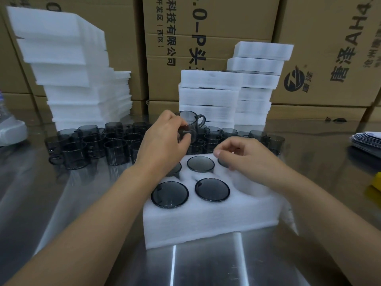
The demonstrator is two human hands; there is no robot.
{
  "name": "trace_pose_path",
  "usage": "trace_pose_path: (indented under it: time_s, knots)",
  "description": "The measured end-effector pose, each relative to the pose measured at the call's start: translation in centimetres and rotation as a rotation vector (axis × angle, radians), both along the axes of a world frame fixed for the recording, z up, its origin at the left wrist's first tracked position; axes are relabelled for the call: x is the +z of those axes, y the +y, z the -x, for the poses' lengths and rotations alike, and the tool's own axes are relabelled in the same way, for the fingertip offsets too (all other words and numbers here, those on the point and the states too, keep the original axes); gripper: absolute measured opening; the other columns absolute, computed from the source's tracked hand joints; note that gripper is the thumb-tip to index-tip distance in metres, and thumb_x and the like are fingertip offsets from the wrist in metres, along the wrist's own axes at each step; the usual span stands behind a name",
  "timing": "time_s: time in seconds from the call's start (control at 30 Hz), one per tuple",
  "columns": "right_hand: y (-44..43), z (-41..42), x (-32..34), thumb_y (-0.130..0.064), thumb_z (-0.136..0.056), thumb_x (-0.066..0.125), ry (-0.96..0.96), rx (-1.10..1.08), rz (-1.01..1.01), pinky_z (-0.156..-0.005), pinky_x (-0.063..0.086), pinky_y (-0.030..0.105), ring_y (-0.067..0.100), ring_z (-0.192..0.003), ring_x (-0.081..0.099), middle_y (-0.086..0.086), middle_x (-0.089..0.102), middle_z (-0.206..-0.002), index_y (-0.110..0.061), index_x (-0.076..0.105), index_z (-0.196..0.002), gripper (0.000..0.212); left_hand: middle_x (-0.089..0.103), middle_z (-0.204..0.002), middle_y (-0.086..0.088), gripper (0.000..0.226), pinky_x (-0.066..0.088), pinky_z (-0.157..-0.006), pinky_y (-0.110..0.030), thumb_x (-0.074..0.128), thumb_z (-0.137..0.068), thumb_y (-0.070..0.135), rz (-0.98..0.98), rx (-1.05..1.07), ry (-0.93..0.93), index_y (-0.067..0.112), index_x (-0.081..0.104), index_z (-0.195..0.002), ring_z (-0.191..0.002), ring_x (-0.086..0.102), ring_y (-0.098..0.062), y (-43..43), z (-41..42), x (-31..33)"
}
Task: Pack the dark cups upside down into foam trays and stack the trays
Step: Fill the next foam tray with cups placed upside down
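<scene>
- The foam tray [206, 219] is being kept nearest on the metal table [206, 265], directly under both wrists, so that slots are being reached with little stretching.
- 5 upturned cups [170, 195] are being shown base-up in it: 2 nearer than the fingers and 3 beneath them. Any 6th slot is being hidden by the right forearm.
- The right hand [243, 155] is being held over the tray's far right corner. Its fingers are loosely curled with nothing seen in them, probably to steady the foam.
- The left hand [165, 139] is being held just past the tray's far edge, and its fingers [183, 139] are being wrapped round the lower part of 1 held cup [190, 120]. The cup is mouth-up with its handle to the right, and is judged as being readied for turning over.
- Loose cups [115, 145] are being kept in 2 clusters just beyond the fingertips, on either side of the held cup, for easy picking. They overlap too much for an exact count.
- Well beyond the fingers, filled trays are being built into 2 columns: the nearer stack [208, 96] of about 4 and the farther stack [257, 79] of about 6.
- 1 foam pile [61, 69] is being stored far to the left, in front of cardboard boxes [206, 27].
</scene>
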State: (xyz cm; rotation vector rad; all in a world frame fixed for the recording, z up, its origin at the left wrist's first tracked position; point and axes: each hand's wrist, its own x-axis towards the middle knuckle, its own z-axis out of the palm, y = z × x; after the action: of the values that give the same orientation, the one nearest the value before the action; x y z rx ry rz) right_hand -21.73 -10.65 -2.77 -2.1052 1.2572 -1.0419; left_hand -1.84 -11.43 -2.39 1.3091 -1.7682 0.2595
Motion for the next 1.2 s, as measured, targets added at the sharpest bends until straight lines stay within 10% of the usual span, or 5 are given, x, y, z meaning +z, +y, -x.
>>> trace_pose_path:
  time_s: [0.4, 0.73, 1.0, 1.2]
  knots:
    - [-0.5, -0.1, 0.3, -0.062, -0.055, 0.072, -0.509, 0.045, -0.292, -0.078, 0.058, 0.031, 0.021, -0.085, 0.073, 0.009, 0.068, -0.101, -0.013, 0.058, -0.109, 0.074, 0.058, -0.097, -0.005, 0.016, 0.049, -0.069, -0.041, 0.069, -0.085, 0.014, 0.044, -0.357, -0.21, 0.006, 0.068, -0.099, -0.077, 0.056, -0.02, 2.0, 1.6, 0.3]
    - [-1.2, 0.3, 0.1, -0.024, -0.086, 0.068, -0.622, 0.063, -0.289, -0.06, 0.054, 0.029, 0.016, -0.063, 0.066, 0.005, 0.067, -0.08, -0.016, 0.056, -0.102, 0.022, 0.031, -0.112, 0.015, 0.058, 0.046, -0.06, -0.024, 0.075, -0.075, 0.033, 0.019, -0.386, -0.188, 0.029, 0.051, -0.127, -0.074, 0.047, 0.003, 1.5, 1.3, -0.2]
    - [-1.4, 0.5, -0.1, -0.047, -0.052, 0.072, -0.529, 0.076, -0.258, -0.088, 0.05, 0.037, 0.015, -0.088, 0.062, -0.009, 0.07, -0.09, -0.034, 0.064, -0.107, 0.057, 0.027, -0.118, 0.018, 0.094, 0.05, -0.079, -0.032, 0.079, -0.066, 0.046, -0.162, -0.434, -0.15, 0.033, 0.027, -0.143, -0.089, 0.046, 0.003, 0.9, 1.1, -0.7]
    - [-1.2, 0.5, 0.0, -0.043, -0.053, 0.073, -0.518, 0.158, -0.236, -0.077, 0.046, 0.028, 0.007, -0.079, 0.065, -0.011, 0.07, -0.082, -0.032, 0.065, -0.107, 0.057, 0.023, -0.117, 0.023, 0.102, 0.052, -0.082, -0.032, 0.078, -0.063, 0.052, -0.204, -0.436, -0.161, 0.039, 0.018, -0.145, -0.093, 0.047, 0.003, 0.8, 1.1, -0.8]
